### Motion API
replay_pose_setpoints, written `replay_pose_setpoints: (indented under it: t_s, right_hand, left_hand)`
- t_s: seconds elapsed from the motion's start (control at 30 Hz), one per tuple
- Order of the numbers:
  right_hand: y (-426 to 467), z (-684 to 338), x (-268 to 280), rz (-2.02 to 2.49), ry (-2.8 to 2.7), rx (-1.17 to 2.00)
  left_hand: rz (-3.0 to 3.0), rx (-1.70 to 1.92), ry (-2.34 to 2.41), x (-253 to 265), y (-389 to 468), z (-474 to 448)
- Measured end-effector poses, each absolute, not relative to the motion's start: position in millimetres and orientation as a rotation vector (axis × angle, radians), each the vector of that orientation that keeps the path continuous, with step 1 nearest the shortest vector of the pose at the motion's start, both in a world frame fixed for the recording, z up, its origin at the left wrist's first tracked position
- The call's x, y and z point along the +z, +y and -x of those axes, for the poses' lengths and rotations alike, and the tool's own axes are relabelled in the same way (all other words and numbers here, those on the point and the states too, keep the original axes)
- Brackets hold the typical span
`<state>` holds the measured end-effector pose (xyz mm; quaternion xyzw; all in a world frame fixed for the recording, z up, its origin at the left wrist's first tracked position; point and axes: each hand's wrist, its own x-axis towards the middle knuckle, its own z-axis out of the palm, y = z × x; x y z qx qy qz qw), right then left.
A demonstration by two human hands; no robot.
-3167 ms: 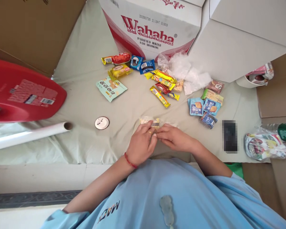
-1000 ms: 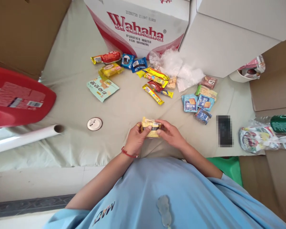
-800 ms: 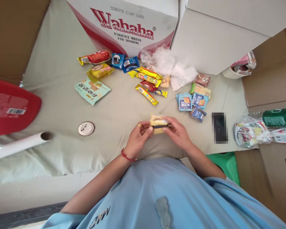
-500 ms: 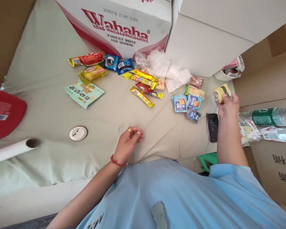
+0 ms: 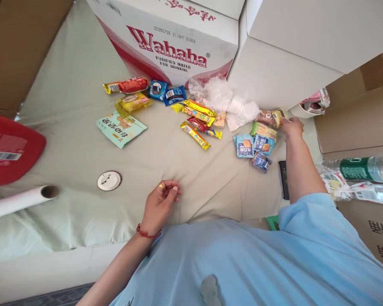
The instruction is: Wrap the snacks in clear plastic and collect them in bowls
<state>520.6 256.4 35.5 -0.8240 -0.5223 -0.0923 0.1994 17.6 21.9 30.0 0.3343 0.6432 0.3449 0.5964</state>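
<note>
Shifted leftward since the earlier frame, the yellow packet (image 5: 278, 117) lies against the brown packet (image 5: 265, 117), near the white cup (image 5: 301, 112), its right end pinched in the right hand's (image 5: 292, 127) nearly closed fingers. Wearing 1 gold ring (image 5: 161, 186), the left hand (image 5: 158, 203) curls loosely over the cloth (image 5: 83, 212), grasping nothing visible.

A wrinkled pale-green cloth (image 5: 159, 157) spreads across the centre. A plain brown cardboard carton (image 5: 22, 46) stands at ten o'clock, a red-and-white printed cardboard box (image 5: 175, 46) at twelve. Smooth pale tiles (image 5: 35, 272) show at eight, under soft, diffuse light.
</note>
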Motion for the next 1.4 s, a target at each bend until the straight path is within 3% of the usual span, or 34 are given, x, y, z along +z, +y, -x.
replay_pose_setpoints:
  t_s: [0.1, 0.27, 0.47, 0.6, 0.83, 0.97, 1.2, 1.4]
  right_hand:
    - [248, -502, 52, 2.265, -1.283, -0.302]
    - [234, -419, 65, 1.868, -1.647, 0.102]
    - [230, -345, 48, 2.067, -2.153, 0.198]
    - [218, -342, 53, 1.982, -1.933, 0.325]
    - [119, -307, 80, 1.316, -0.933, 1.616]
    - [75, -261, 63, 1.249, -0.747, 2.036]
    - [80, -259, 44, 1.398, -0.986, 1.716]
    - [89, -259, 42, 1.347, -1.248, 1.599]
  left_hand:
    - [-0.748, 0.786, 1.491, 26, 25, -17]
    - [-0.753, 0.768, 1.447, 23, 30, -18]
    - [-0.775, 0.782, 1.44, 25, 24, -19]
    - [-0.746, 0.801, 1.42, 26, 17, -13]
    - [-0.527, 0.912, 1.133, 43, 33, -24]
    - [-0.321, 0.871, 0.855, 51, 51, -45]
    - [-0.476, 0.951, 1.177, 37, 50, -44]
    - [-0.407, 0.976, 1.069, 45, 43, -36]
